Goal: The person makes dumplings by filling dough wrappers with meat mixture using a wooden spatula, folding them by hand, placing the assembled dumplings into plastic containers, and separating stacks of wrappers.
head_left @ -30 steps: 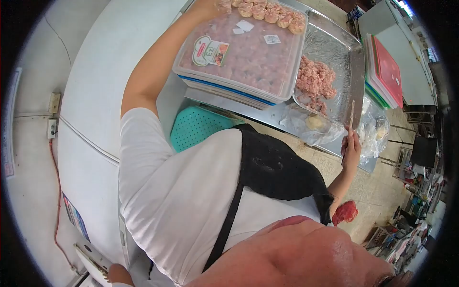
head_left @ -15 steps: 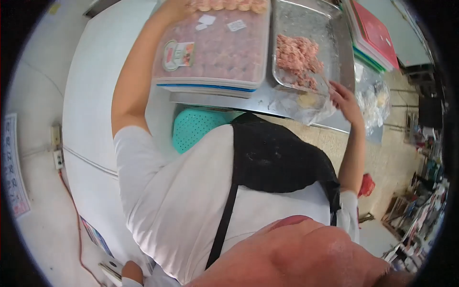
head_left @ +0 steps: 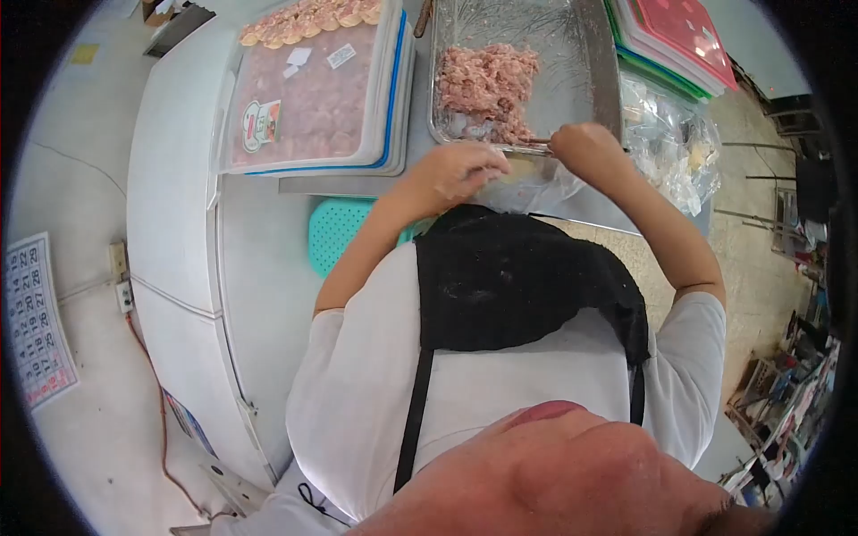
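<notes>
The left hand [head_left: 465,174] is half curled near the front edge of the shiny silver metal tray [head_left: 572,80]; I can't tell if its fingers hold anything. The right hand's [head_left: 585,150] fingers are shut around a thin brown stick [head_left: 538,140]. The lumpy pink minced meat [head_left: 487,85] is in the tray, just past the left fingers and beside the right ones
</notes>
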The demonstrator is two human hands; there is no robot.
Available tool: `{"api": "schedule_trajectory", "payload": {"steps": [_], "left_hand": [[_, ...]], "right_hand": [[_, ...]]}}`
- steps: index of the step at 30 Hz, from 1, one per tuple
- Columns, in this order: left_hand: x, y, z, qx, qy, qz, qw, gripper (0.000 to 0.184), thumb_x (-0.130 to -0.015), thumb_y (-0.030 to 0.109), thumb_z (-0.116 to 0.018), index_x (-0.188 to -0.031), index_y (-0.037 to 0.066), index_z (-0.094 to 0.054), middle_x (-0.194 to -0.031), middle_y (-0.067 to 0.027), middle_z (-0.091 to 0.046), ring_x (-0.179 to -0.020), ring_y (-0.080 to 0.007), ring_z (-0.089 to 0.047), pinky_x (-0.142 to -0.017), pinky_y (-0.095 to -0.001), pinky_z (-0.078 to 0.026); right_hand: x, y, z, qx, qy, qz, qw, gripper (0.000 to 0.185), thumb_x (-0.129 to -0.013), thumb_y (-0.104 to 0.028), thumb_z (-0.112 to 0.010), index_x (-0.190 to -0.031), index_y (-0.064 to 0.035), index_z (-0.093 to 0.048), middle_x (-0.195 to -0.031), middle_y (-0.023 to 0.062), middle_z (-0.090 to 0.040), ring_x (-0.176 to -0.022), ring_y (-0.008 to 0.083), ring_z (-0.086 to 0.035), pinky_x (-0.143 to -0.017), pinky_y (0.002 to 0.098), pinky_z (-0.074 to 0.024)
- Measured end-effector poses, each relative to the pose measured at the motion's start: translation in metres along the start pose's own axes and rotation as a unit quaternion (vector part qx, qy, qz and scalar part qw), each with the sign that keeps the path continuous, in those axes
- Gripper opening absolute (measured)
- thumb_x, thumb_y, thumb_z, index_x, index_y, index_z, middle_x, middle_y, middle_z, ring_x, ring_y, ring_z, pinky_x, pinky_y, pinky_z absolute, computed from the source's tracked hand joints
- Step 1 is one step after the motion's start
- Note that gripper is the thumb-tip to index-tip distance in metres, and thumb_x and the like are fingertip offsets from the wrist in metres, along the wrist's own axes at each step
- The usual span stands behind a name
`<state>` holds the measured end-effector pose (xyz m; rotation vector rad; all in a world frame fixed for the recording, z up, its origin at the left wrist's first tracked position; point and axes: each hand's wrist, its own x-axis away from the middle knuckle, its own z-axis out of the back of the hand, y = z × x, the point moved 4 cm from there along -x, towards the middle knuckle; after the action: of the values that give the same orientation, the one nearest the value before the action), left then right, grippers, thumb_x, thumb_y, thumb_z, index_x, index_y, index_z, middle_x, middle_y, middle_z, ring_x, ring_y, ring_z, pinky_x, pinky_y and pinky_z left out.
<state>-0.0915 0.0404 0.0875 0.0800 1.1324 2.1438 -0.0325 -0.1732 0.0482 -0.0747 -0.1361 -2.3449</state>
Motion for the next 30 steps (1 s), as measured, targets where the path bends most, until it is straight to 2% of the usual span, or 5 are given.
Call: {"api": "schedule_trajectory", "payload": {"steps": [10,20,24,26,30], "left_hand": [[0.009,-0.079,-0.125,-0.233,0.182,0.074,0.952,0.017,-0.08,0.014,-0.066,-0.095,0.005,-0.067,-0.093,-0.0131,-0.064,-0.09,-0.0331,-0.059,-0.08,-0.0395,-0.048],[-0.001,-0.04,-0.1,-0.106,0.252,0.147,0.951,0.013,-0.082,0.016,-0.067,-0.088,0.004,-0.064,-0.086,-0.0101,-0.063,-0.083,-0.0284,-0.062,-0.073,-0.0354,-0.049],[0.009,-0.047,-0.089,0.241,0.358,0.328,0.84,0.015,-0.088,0.017,-0.063,-0.09,0.003,-0.063,-0.089,-0.0069,-0.065,-0.083,-0.0198,-0.064,-0.075,-0.0319,-0.05],[0.004,-0.04,-0.086,0.571,0.405,0.271,0.661,0.017,-0.089,0.018,-0.062,-0.09,0.001,-0.062,-0.089,-0.0064,-0.065,-0.083,-0.0153,-0.063,-0.076,-0.0292,-0.05],[0.01,-0.062,-0.082,0.319,0.339,0.295,0.834,0.025,-0.092,0.022,-0.058,-0.094,-0.003,-0.062,-0.089,-0.0071,-0.066,-0.089,-0.0149,-0.062,-0.082,-0.0275,-0.049]], "right_hand": [[-0.01,0.037,-0.029,-0.047,-0.01,0.051,0.998,0.024,-0.083,-0.024,-0.056,-0.077,-0.0046,-0.068,-0.077,0.0167,-0.066,-0.072,0.0348,-0.066,-0.064,0.0461,-0.0528],[-0.025,0.033,-0.051,-0.174,-0.009,0.069,0.982,0.035,-0.092,-0.03,-0.048,-0.082,-0.0015,-0.066,-0.081,0.0203,-0.066,-0.079,0.039,-0.064,-0.072,0.0459,-0.0511],[-0.018,0.066,-0.032,-0.366,-0.046,0.055,0.928,0.037,-0.093,-0.033,-0.049,-0.088,-0.0017,-0.067,-0.08,0.0192,-0.066,-0.08,0.038,-0.064,-0.071,0.0456,-0.0502],[-0.018,0.059,-0.032,-0.24,-0.088,0.025,0.967,0.035,-0.094,-0.031,-0.05,-0.09,-0.0012,-0.067,-0.081,0.0198,-0.066,-0.077,0.0378,-0.063,-0.071,0.0446,-0.0496],[-0.013,0.041,-0.045,-0.285,-0.049,0.045,0.956,0.034,-0.093,-0.032,-0.051,-0.092,-0.0022,-0.068,-0.082,0.0194,-0.065,-0.072,0.0383,-0.062,-0.07,0.0432,-0.0486]]}}
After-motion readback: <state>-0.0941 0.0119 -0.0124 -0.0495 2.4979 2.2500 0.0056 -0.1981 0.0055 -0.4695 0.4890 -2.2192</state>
